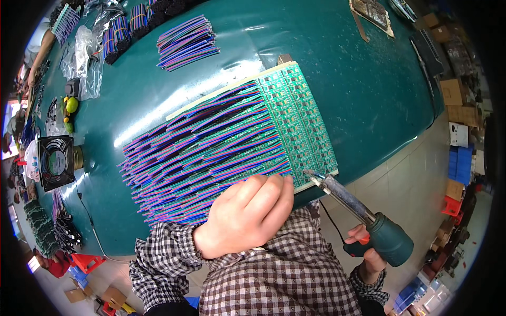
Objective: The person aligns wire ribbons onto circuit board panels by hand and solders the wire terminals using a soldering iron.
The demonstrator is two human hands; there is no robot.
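Green tabletop (pixel 374 100), one soldering gun (pixel 391 241)

Soldering gun (pixel 363 211) at wired circuit panel (pixel 303 118)

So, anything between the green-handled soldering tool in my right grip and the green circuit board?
Nothing visible: in view, the soldering tool overlaps the near edge of the circuit board; your left grip lies left.

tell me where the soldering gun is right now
In the head view, the soldering gun is at the lower right, held in the right hand, its tip by the near edge of the green boards.
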